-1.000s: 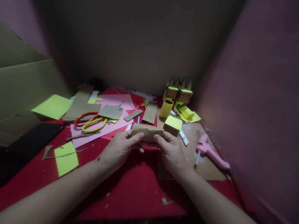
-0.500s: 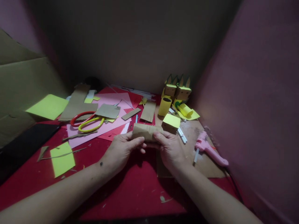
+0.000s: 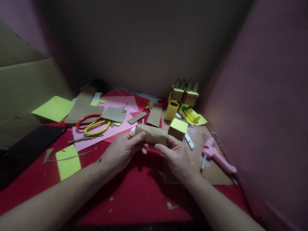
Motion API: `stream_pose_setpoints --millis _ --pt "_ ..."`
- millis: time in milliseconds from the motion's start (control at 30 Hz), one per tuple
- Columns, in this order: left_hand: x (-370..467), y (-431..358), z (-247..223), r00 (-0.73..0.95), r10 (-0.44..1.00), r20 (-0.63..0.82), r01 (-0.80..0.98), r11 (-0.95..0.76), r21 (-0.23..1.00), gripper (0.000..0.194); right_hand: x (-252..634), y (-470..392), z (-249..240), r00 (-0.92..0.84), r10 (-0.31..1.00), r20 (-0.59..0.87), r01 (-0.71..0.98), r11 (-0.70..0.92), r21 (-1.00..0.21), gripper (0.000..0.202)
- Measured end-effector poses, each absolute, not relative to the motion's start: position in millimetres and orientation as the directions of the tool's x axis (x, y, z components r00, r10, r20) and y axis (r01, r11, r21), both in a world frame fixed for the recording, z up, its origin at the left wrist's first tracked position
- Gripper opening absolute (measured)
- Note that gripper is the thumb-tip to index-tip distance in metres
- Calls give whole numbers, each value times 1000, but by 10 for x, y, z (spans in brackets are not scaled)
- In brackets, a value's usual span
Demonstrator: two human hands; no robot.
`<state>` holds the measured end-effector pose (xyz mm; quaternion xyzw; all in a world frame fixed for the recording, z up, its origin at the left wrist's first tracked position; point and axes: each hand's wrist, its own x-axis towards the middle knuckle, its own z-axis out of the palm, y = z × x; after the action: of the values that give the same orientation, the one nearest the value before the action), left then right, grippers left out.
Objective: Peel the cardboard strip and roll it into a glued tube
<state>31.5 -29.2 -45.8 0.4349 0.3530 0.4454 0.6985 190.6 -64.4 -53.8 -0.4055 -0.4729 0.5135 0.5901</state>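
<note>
A brown cardboard piece (image 3: 154,134), curved like a roll, is held level above the red table. My left hand (image 3: 125,147) grips its left end, thumb on the front face. At its right end is my right hand (image 3: 176,154), fingers closed on the lower right corner. Just behind the right hand sits a small box with a yellow top (image 3: 178,126). A yellow-wrapped tube (image 3: 171,111) stands behind that box.
Scissors (image 3: 97,127) with red and yellow handles lie left on pink paper (image 3: 88,141). A pink glue gun (image 3: 218,155) rests on a cardboard sheet (image 3: 211,176) at right. Two decorated boxes (image 3: 184,95) stand at the back. Yellow paper (image 3: 68,163) lies front left.
My right thumb has slid down off the cardboard's front face to its lower edge. My left thumb sits slightly higher. The whole view has shifted a little.
</note>
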Motion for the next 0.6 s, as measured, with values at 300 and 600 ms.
stream_pose_setpoints --millis 300,600 --pt "319 -333 -520 340 931 -129 -250 222 942 17 1907 -630 -583 47 987 157 -194 163 -967 18" --pt "254 -291 -430 430 901 -61 -234 177 956 29 1970 -642 -551 -19 984 175 -146 171 -974 18"
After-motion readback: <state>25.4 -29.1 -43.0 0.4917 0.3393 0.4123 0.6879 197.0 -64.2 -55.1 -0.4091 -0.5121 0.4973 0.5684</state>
